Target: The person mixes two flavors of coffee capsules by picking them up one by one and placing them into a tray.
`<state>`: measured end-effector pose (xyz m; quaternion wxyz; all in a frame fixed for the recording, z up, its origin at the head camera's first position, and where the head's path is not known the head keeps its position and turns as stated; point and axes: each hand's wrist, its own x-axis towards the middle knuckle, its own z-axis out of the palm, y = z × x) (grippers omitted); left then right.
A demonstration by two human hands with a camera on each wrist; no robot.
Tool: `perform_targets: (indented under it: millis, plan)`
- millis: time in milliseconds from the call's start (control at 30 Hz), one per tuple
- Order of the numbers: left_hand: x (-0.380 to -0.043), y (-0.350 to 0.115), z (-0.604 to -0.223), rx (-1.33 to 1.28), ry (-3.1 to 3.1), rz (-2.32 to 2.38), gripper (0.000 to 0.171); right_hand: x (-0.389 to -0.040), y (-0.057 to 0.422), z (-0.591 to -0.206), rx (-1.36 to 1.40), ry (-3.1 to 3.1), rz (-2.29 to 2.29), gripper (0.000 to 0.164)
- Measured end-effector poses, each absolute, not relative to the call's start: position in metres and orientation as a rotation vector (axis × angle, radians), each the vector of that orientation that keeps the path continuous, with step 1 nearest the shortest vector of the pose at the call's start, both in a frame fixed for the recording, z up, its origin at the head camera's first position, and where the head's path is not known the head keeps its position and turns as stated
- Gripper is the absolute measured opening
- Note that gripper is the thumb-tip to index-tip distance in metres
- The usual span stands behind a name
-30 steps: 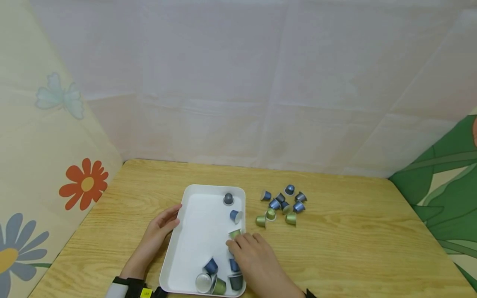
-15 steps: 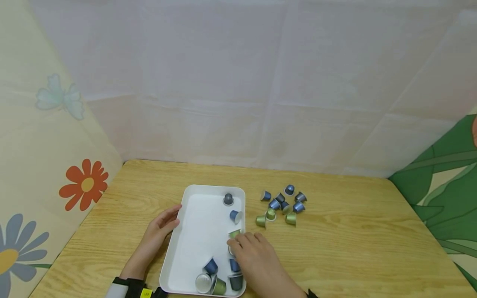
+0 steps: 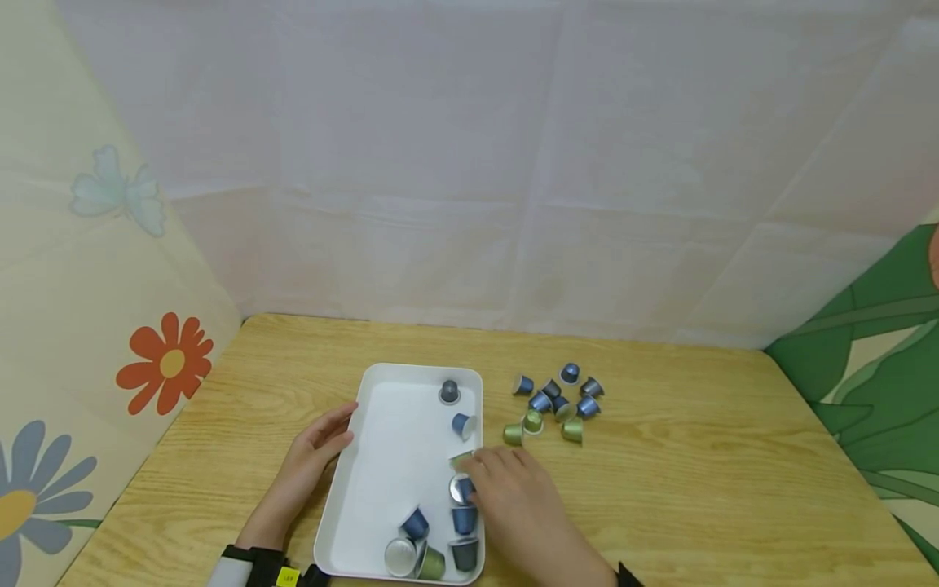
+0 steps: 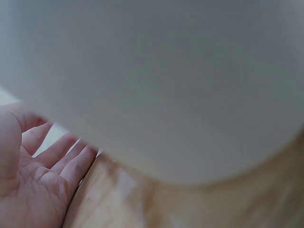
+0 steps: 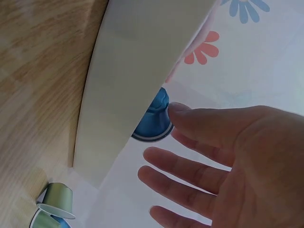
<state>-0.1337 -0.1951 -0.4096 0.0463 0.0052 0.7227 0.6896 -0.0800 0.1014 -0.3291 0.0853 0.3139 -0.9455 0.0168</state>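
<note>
A white tray (image 3: 399, 481) lies on the table, with several coffee capsules along its right side and near end. My left hand (image 3: 304, 461) touches the tray's left rim, its fingers fairly straight; the left wrist view shows its palm (image 4: 38, 185) beside the tray's wall. Over the right rim is my right hand (image 3: 517, 497), its fingertips near a green capsule (image 3: 460, 461) and a blue capsule with a silver lid (image 3: 460, 489). In the right wrist view the fingers are spread, and the thumb is close to a blue capsule (image 5: 154, 121) partly hidden by the tray wall.
Several blue, dark and green capsules (image 3: 541, 402) lie loose on the wooden table (image 3: 682, 456), right of the tray. A pale cloth backdrop (image 3: 513, 163) stands behind the table. Printed panels with flowers and leaves (image 3: 880, 391) flank it.
My right hand has shifted slightly right and drawn back from the capsule with the silver lid, which now shows in the tray. The left hand has stayed at the tray's rim.
</note>
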Motion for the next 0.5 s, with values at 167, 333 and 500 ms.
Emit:
perform_targets:
  millis: [167, 333, 500]
  plan:
    - [-0.134, -0.195, -0.41, 0.013, 2.207, 2.102, 0.049, -0.082, 0.105, -0.33, 0.906, -2.751, 0.069, 0.034]
    - [-0.135, -0.196, -0.41, 0.012, 2.21, 2.1, 0.049, -0.086, 0.11, -0.329, 0.877, -2.701, 0.094, 0.034]
    - [-0.135, -0.196, -0.409, 0.011, 2.214, 2.089, 0.049, -0.09, 0.116, -0.33, 0.868, -2.628, 0.137, 0.034]
